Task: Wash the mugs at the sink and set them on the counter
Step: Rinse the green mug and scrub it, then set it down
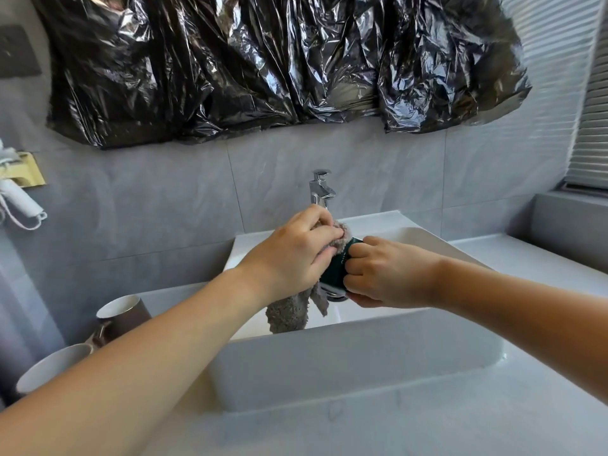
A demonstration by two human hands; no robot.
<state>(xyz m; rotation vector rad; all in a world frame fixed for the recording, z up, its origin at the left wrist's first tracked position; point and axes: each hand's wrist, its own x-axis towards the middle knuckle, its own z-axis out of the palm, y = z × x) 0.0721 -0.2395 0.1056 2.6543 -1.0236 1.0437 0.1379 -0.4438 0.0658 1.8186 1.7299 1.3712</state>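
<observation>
both forearms reach over the sink [329, 366]; right hand [388, 274] grips a green mug [335, 269], left hand [289, 258] clutches a cloth [289, 312] (wet mug could slip, chip).

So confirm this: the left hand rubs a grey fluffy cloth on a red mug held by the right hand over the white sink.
Not red: the head view shows a dark green mug. Otherwise right: left hand, grey fluffy cloth, right hand, white sink.

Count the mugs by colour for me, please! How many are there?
Green mug: 1, held over the sink
Brown mug: 1, on the counter
White mug: 1, on the counter
Total: 3
</observation>
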